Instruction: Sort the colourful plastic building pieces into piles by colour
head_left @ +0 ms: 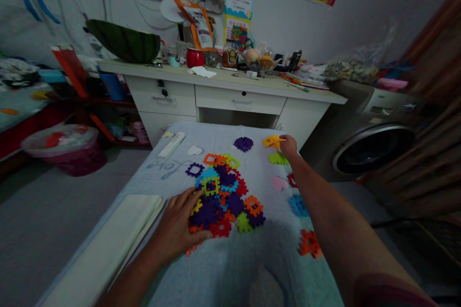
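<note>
My left hand [182, 223] lies with fingers apart against the left side of a mixed pile of toothed foam-like interlocking pieces [235, 204] in purple, red, orange, green and blue. A green square frame piece [211, 185] sits on top near its fingertips. Far right on the cloth, my right hand [289, 145] has its fingers closed at the edge of a yellow interlocking piece [271, 141]. Just below that is a green piece [278, 159]. Blue pieces [298, 205] and orange-red pieces [310, 243] form separate groups down the right side. A purple piece [244, 144] lies alone at the back.
A grey-blue cloth [226, 268] covers the table. On its left are a white power strip [171, 146] and a folded pale board or cloth [108, 249]. Behind stands a cluttered white desk [162, 98], with a washing machine [370, 139] to the right and a lined bin [68, 153] to the left.
</note>
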`<state>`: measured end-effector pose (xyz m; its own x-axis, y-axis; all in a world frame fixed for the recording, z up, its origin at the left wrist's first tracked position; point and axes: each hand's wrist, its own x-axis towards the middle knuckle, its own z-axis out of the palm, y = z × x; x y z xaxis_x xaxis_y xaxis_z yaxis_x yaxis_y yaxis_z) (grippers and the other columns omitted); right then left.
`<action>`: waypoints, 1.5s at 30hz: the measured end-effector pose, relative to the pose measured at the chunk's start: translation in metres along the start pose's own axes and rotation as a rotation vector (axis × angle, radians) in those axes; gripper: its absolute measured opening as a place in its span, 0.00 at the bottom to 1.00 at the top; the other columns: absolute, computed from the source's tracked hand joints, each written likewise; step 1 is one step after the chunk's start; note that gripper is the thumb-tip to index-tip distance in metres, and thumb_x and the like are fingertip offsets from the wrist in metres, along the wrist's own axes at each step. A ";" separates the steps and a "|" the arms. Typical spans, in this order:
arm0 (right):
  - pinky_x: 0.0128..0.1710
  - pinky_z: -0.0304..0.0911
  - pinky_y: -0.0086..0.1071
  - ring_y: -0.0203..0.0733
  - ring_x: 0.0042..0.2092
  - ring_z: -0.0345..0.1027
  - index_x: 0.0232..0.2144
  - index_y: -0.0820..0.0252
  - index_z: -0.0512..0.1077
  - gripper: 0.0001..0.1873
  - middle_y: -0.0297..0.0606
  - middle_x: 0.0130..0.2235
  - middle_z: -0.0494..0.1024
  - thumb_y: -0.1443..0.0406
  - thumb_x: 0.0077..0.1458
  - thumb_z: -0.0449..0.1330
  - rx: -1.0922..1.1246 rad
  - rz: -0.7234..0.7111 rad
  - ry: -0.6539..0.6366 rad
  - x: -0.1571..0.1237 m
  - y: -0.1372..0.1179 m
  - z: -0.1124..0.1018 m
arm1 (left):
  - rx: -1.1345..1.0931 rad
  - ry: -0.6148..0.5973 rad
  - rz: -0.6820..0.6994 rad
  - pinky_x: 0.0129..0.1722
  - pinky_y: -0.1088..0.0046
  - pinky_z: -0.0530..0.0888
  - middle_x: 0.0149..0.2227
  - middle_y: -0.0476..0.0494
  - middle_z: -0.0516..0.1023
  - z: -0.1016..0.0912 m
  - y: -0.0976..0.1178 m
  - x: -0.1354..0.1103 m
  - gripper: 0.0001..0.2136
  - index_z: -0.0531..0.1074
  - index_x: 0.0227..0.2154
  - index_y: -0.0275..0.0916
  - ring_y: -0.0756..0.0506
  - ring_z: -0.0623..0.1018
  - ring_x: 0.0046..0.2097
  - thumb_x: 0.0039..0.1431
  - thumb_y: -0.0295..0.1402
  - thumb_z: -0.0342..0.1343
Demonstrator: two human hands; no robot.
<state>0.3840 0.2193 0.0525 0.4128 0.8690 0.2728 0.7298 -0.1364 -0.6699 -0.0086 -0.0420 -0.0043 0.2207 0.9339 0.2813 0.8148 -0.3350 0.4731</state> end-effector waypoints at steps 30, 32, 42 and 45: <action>0.53 0.61 0.45 0.53 0.56 0.65 0.61 0.55 0.63 0.35 0.49 0.57 0.69 0.59 0.50 0.63 -0.334 -0.687 -0.788 -0.163 -0.156 0.083 | -0.140 0.090 -0.011 0.60 0.45 0.61 0.61 0.33 0.61 0.000 0.009 0.009 0.48 0.54 0.65 0.44 0.30 0.62 0.62 0.41 0.49 0.68; 0.52 0.60 0.44 0.54 0.55 0.65 0.60 0.56 0.64 0.36 0.50 0.56 0.68 0.57 0.48 0.65 -0.327 -0.719 -0.767 -0.167 -0.154 0.074 | -0.123 0.093 -0.010 0.60 0.44 0.60 0.62 0.33 0.60 0.002 0.008 0.009 0.49 0.52 0.65 0.45 0.29 0.61 0.63 0.40 0.49 0.68; 0.51 0.58 0.41 0.48 0.49 0.63 0.49 0.58 0.68 0.29 0.42 0.47 0.71 0.60 0.43 0.69 -0.020 -0.740 -0.682 -0.203 -0.142 0.023 | -0.109 0.091 0.018 0.60 0.46 0.61 0.61 0.33 0.60 0.002 0.007 0.010 0.47 0.51 0.64 0.43 0.31 0.62 0.62 0.43 0.47 0.67; 0.54 0.58 0.40 0.47 0.51 0.63 0.50 0.58 0.66 0.30 0.42 0.50 0.70 0.64 0.43 0.66 0.199 -0.698 -0.662 -0.213 -0.137 0.007 | -0.099 0.080 0.022 0.61 0.47 0.61 0.62 0.33 0.60 0.000 0.008 0.010 0.45 0.52 0.63 0.42 0.31 0.62 0.62 0.44 0.48 0.66</action>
<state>0.1924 0.0563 0.0816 -0.5096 0.8233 0.2499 0.5632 0.5388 -0.6265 0.0007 -0.0350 0.0021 0.1911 0.9146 0.3563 0.7526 -0.3695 0.5450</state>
